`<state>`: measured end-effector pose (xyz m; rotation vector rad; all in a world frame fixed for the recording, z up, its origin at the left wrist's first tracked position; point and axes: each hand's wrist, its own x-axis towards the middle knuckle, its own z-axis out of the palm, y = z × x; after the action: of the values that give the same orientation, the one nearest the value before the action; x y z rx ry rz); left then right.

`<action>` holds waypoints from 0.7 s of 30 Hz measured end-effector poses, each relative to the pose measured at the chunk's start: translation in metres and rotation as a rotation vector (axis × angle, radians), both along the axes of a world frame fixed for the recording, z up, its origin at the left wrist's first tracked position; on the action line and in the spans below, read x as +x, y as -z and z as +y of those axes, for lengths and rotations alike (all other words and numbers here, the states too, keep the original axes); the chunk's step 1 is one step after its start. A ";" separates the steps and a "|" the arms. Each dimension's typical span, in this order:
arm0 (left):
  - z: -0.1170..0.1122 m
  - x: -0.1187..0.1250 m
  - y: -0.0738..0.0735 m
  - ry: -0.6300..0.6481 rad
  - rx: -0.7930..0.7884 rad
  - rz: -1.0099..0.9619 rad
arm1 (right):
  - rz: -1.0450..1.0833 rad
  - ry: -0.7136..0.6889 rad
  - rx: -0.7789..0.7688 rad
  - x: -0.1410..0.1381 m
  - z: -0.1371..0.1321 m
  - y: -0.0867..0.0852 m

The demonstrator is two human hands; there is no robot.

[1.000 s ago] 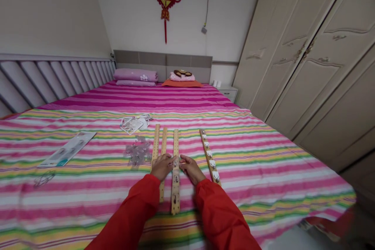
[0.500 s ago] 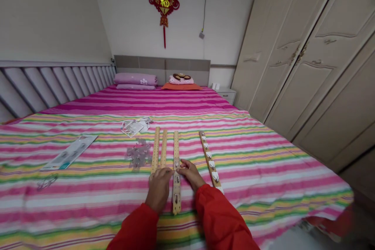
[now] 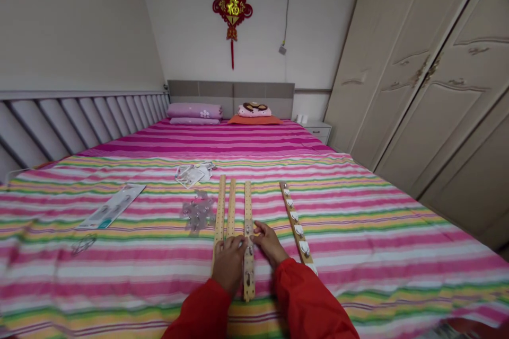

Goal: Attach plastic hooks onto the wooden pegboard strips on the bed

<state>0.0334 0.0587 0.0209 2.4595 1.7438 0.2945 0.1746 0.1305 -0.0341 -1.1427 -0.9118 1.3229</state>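
Observation:
A pale wooden strip with rows of holes lies lengthwise in front of me on the striped bedspread. Several clear adhesive hooks with metal hooks sit on its near half. My left hand comes in from the left, thumb and fingertips pinched at the edge of a clear hook patch. From the right, my right hand meets it with thumb and index at the same patch. Two more bare wooden strips lie to the left, partly under my left hand. On the right is a brown strip with white hooks.
Loose clear hooks are heaped left of the strips, with small packets behind. Farther left lie a flat package and a thin wire-like item. A bed rail runs along the left; a wardrobe stands right.
The view has shifted, so everything appears slightly farther right and lower. Both hands stay at the same strip, their fingertips moved only slightly.

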 end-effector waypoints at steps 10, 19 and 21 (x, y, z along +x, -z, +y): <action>-0.005 -0.004 0.007 0.003 -0.075 -0.144 | 0.134 -0.013 -0.005 0.000 -0.013 -0.010; 0.047 -0.094 -0.001 -0.216 0.338 -0.485 | 0.154 -0.071 -0.074 0.004 -0.017 -0.019; 0.061 -0.113 -0.006 -0.291 0.376 -0.447 | 0.161 -0.067 -0.078 0.005 -0.017 -0.018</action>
<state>-0.0800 0.1198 0.0264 2.0994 1.9596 1.1949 0.1796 0.1134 -0.0162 -1.0552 -0.7928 1.4934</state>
